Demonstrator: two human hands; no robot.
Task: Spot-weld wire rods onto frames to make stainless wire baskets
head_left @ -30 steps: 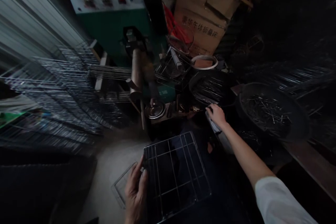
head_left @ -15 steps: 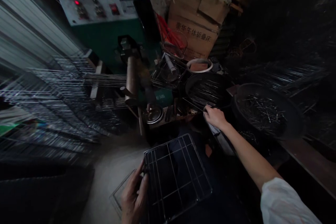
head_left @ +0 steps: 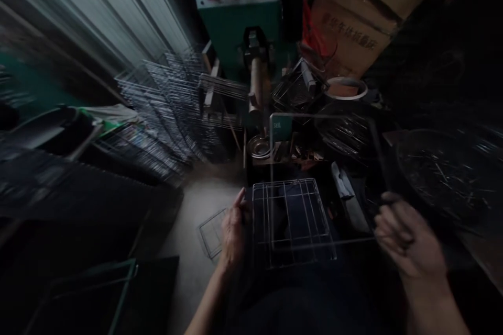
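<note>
A dark silver rectangular wire grid rack [head_left: 287, 220] is held over the lap, its left edge gripped by the left hand [head_left: 232, 227]. A thin, motion-blurred rectangular wire frame [head_left: 322, 115] is gripped along its right side by the right hand [head_left: 408, 235], closed around it, and is seen overlapping the rack; whether they touch cannot be told. Another rectangular wire frame [head_left: 201, 232] is seen on the grey floor [head_left: 187, 251] beside the left hand. Thin metal rods [head_left: 346, 133] are gathered in a dark round basin [head_left: 320, 124] beyond.

The right hand [head_left: 411, 235] has come off the pale strip [head_left: 342, 182], holding up a rectangular wire frame [head_left: 271, 180]; the view has swung left.
</note>
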